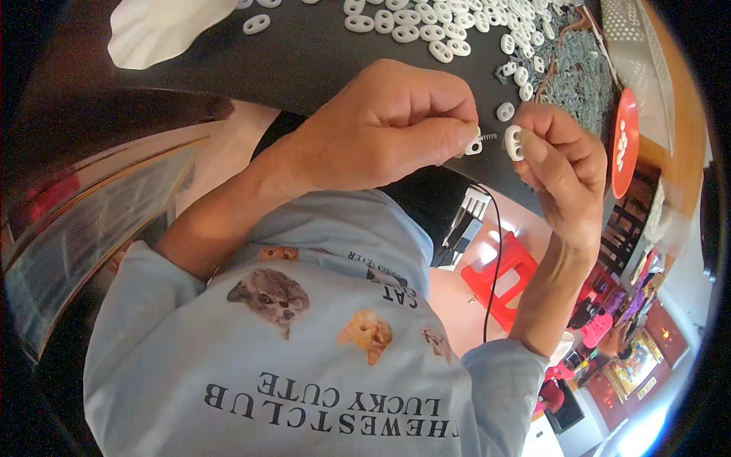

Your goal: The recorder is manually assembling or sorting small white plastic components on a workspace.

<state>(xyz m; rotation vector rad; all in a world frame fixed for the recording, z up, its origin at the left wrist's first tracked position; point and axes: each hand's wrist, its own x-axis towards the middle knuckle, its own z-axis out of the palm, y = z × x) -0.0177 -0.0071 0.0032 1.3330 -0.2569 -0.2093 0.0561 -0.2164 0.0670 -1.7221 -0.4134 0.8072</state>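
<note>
My left hand (396,126) pinches a small white plastic piece with a hole (474,145) between thumb and forefinger. A thin metal coil spring (489,137) sticks out of that piece toward the right. Facing it, a white oval cord-lock body with two holes (514,143) sits between the thumb and fingers of my right hand (563,164). A narrow gap separates the spring's tip from the oval body. Just beyond my right fingers, one loose white oval piece (505,112) lies on the dark table (304,57).
Many white two-holed oval pieces (406,33) spread over the far table. Beside them lies a heap of grey springs (582,76). A red plate (625,145) with small white pieces is at the right, near a white perforated basket (624,19). A white scalloped object (164,30) lies far left.
</note>
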